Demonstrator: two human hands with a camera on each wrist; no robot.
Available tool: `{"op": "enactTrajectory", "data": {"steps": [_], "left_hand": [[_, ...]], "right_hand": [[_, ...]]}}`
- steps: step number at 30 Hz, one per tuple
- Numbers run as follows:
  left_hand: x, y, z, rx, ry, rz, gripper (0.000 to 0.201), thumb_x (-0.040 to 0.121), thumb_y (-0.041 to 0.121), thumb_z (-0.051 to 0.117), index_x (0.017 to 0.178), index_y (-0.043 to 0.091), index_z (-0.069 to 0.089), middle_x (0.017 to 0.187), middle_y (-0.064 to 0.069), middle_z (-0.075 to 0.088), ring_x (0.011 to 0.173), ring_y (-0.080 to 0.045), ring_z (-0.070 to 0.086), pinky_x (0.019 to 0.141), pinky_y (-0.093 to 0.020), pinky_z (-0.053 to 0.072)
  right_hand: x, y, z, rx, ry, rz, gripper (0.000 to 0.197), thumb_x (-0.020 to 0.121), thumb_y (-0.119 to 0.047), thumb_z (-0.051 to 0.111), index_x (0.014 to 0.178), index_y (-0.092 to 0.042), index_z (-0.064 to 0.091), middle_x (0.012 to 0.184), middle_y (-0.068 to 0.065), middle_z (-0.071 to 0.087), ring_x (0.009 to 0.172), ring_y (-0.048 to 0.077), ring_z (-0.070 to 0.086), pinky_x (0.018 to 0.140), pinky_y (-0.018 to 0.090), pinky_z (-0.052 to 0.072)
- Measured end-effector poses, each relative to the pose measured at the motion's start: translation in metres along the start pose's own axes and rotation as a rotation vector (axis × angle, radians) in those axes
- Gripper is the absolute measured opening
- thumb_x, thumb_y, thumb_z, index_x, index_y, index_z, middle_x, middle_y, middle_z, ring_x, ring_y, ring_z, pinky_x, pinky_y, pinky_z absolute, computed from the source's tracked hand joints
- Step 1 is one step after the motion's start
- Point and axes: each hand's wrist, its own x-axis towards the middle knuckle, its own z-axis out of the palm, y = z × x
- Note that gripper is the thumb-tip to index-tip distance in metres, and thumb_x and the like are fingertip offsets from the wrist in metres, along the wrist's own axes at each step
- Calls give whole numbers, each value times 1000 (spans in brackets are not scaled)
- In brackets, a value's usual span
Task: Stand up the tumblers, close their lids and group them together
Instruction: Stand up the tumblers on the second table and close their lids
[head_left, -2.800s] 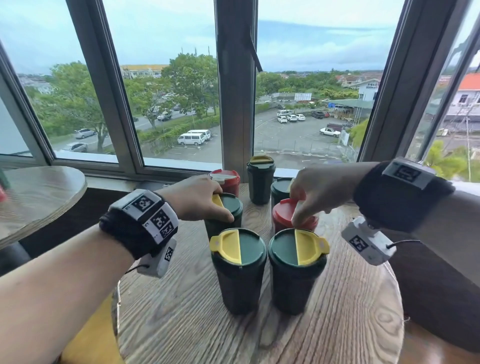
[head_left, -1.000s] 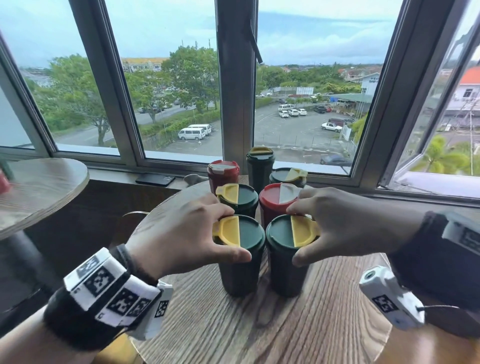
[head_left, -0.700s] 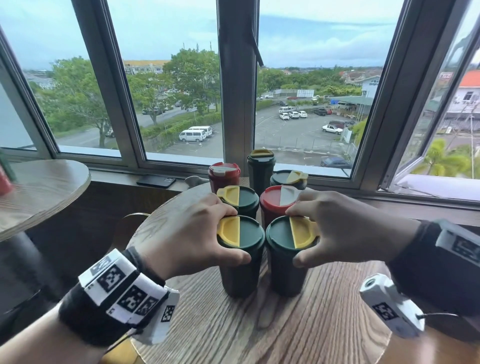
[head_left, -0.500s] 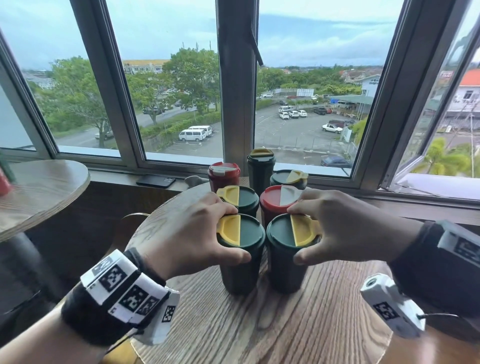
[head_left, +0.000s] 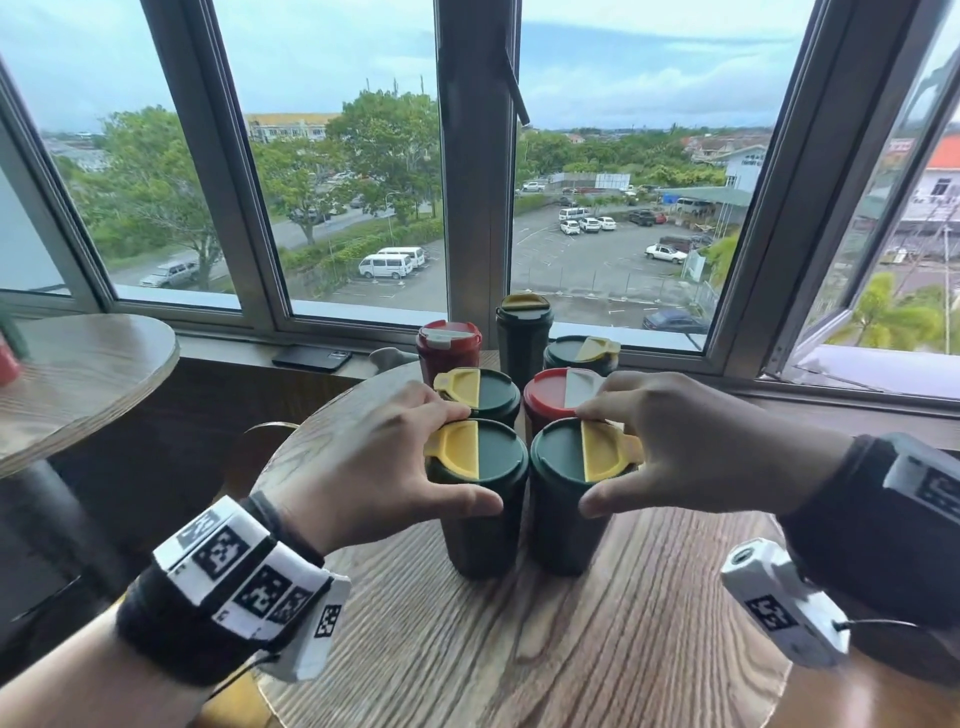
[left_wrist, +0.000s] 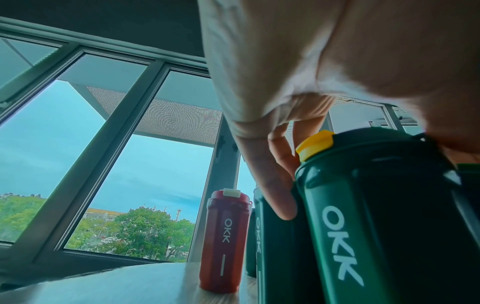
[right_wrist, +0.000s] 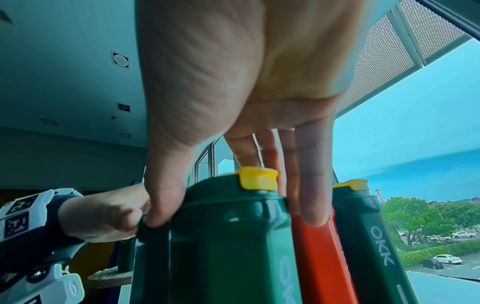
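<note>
Fingers and thumb of the left hand are curled round the near-left green tumbler, and the right hand grips the near-right green tumbler likewise. Both stand upright, just beside each other on the counter. White "OKK" lettering on the bodies is shown only by the wrist views; the far-right flap seems raised.
</note>
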Motion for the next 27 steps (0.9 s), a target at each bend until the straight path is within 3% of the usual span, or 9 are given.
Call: {"op": "enactTrajectory", "data": {"steps": [3,6,9,12,16,19,21,24,27], "left_hand": [[2,-5,-7,-7,8,22,91,67,93,48,138,35,56,117,23,53,105,5,52,88,-19,41],[15,-10,-22,-61,94,19,75,77,87,41,125,35,65,105,20,60,93,3,58,80,-25,48],[47,-21,-40,-33,157,-8,55,86,71,52,119,28,67,100,16,63,86,-2,61,75,-29,52],[92,-42,-50,60,158,-39,49,91,57,59,123,20,66,106,6,68,89,-12,63,79,-35,52],[146,-69,-47,109,15,-164,69,87,62,60,136,13,58,129,-6,65,108,-21,62,88,-37,50],[168,-78,-37,164,-97,-236,98,76,82,52,140,9,54,138,-11,60,119,-28,59,99,-45,49],[177,-82,-29,177,-134,-233,90,74,85,52,123,10,64,122,-12,69,103,-27,66,90,-45,54],[182,-84,-22,128,-152,-222,73,68,84,57,89,15,65,79,-7,72,69,-24,70,68,-41,58],[185,-90,-19,96,-168,-233,73,66,80,62,97,14,68,81,-5,72,67,-24,72,62,-39,59]], "right_hand": [[2,3,-8,6,4,-7,80,70,-81,69,129,-26,69,113,-14,63,94,2,61,83,26,53],[11,13,-24,38,26,21,80,74,-81,61,130,-25,70,114,-15,70,90,-3,64,78,18,51],[34,31,-42,0,71,83,65,81,-70,66,122,-20,75,104,-10,74,88,5,68,80,29,56],[70,51,-54,-126,40,141,60,88,-60,67,128,-15,71,113,-3,75,99,16,67,89,36,55],[116,78,-52,-213,-101,223,70,89,-64,65,140,-16,62,133,1,69,112,21,65,100,39,52],[138,95,-45,-51,-194,269,70,85,-58,74,140,-17,62,132,0,68,86,12,74,81,32,60],[147,102,-41,27,-234,272,63,85,-50,78,136,-16,65,129,2,71,79,8,73,68,27,61],[153,112,-36,102,-283,271,62,83,-40,83,136,-14,66,131,5,70,85,12,76,75,34,66],[156,119,-34,140,-322,272,77,73,-43,89,142,-22,62,140,-4,63,92,22,79,82,40,66]]}}
